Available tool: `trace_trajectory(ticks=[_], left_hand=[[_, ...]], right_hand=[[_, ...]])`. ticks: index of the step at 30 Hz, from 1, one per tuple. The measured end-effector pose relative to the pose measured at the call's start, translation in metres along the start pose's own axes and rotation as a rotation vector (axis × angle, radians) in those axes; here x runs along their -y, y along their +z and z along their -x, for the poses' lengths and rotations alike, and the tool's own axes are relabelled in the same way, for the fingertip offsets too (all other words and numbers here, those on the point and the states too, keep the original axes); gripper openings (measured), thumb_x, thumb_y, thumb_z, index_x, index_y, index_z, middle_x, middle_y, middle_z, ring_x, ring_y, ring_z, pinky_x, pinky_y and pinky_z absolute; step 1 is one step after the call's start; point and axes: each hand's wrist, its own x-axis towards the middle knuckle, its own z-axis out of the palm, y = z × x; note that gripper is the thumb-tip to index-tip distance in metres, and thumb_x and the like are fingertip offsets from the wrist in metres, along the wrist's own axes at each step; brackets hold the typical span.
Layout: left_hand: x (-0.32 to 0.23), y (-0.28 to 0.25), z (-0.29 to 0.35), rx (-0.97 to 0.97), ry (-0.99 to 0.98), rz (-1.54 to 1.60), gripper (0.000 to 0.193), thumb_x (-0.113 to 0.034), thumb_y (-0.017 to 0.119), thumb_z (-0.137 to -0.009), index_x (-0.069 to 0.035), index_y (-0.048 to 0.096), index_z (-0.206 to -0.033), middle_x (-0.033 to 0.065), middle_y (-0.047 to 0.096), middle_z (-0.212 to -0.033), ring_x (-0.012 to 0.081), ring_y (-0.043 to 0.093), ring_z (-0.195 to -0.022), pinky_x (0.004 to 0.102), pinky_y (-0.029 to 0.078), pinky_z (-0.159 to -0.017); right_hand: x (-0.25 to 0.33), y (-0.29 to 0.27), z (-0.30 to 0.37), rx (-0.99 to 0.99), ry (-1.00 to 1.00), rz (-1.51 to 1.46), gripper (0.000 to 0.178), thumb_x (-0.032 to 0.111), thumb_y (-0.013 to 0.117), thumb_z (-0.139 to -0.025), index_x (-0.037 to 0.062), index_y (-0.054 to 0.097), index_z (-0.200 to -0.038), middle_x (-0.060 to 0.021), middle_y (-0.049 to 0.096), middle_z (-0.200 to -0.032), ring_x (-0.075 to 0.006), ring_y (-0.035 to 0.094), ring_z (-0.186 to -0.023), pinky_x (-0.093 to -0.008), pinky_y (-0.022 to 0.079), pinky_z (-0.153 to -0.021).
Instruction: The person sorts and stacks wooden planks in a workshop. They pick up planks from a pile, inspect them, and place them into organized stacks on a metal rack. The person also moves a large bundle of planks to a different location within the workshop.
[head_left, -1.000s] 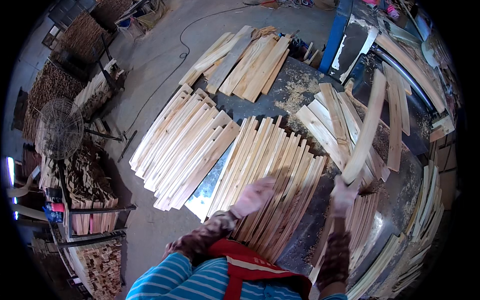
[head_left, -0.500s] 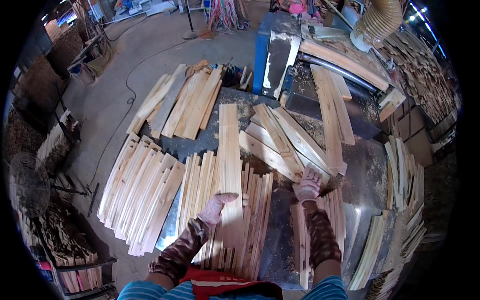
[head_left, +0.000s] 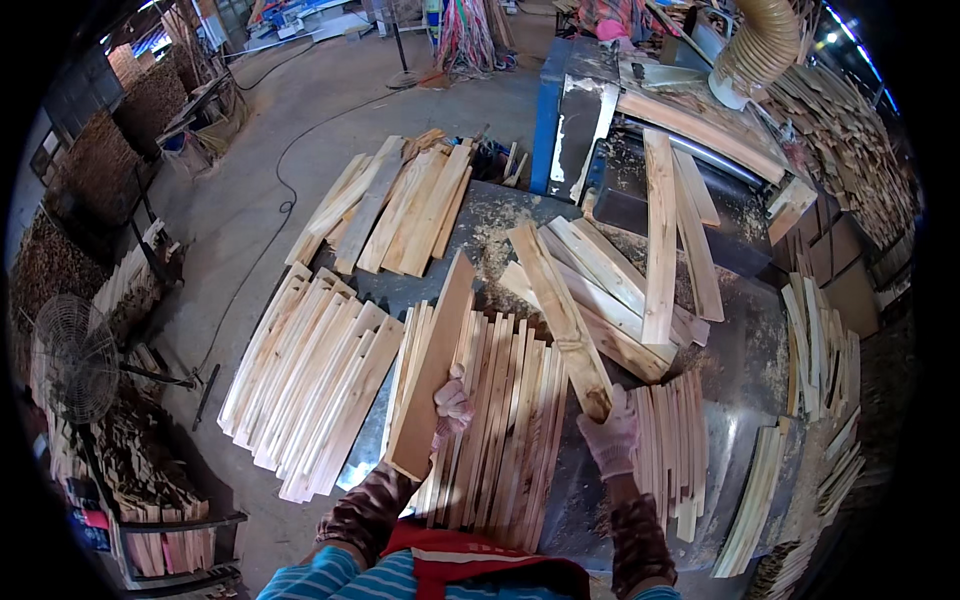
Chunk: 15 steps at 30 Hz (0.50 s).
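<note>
My left hand (head_left: 452, 405), in a pale work glove, grips a flat wooden board (head_left: 434, 365) that tilts up over a row of thin slats standing on edge (head_left: 505, 420) on the metal table (head_left: 730, 400). My right hand (head_left: 612, 440), also gloved, holds the near end of a long wooden plank (head_left: 560, 315) that reaches back into a loose heap of planks (head_left: 625, 285) in the middle of the table. A second, smaller bundle of slats (head_left: 670, 445) lies just right of my right hand.
Stacks of slats (head_left: 310, 375) and boards (head_left: 400, 205) lie on the floor to the left. A blue woodworking machine (head_left: 590, 110) with a dust hose (head_left: 755, 45) stands behind the table. A fan (head_left: 70, 360) stands at left; more slats (head_left: 820, 350) lean at right.
My left hand has lifted the flat board off the slat row and tilted it. My right hand has taken hold of a plank end from the heap. The view has tilted down slightly.
</note>
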Motion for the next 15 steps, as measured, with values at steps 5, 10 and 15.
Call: trace_trajectory(ticks=[5, 10, 15], left_hand=[[-0.009, 0.032, 0.047, -0.178, 0.003, -0.251, 0.040, -0.045, 0.047, -0.101, -0.009, 0.059, -0.114, -0.0048, 0.038, -0.059, 0.0093, 0.038, -0.050, 0.0268, 0.036, -0.051], [-0.059, 0.062, 0.109, -0.591, -0.077, -1.025, 0.064, -0.071, 0.048, -0.092, -0.010, 0.062, -0.101, 0.0003, 0.054, -0.064, 0.0143, 0.053, -0.051, 0.0323, 0.046, -0.050], [-0.076, 0.111, 0.178, -0.981, 0.022, -1.360, 0.070, -0.077, 0.050, -0.087, -0.008, 0.060, -0.091, 0.0000, 0.047, -0.055, 0.0168, 0.057, -0.049, 0.0354, 0.054, -0.051]], right_hand=[[0.006, 0.019, 0.059, -0.103, -0.017, 0.075, 0.086, 0.043, 0.079, -0.070, 0.0070, 0.043, -0.140, -0.0233, 0.059, -0.117, -0.0409, 0.061, -0.103, -0.0515, 0.052, -0.083], [0.005, 0.018, 0.080, -0.301, -0.113, 0.182, 0.089, 0.043, 0.079, -0.069, 0.0052, 0.042, -0.141, -0.0227, 0.061, -0.111, -0.0407, 0.063, -0.095, -0.0515, 0.052, -0.079], [0.000, 0.005, 0.096, -0.413, -0.211, 0.157, 0.092, 0.040, 0.081, -0.066, 0.0041, 0.042, -0.142, -0.0213, 0.061, -0.106, -0.0390, 0.062, -0.090, -0.0501, 0.053, -0.078]])
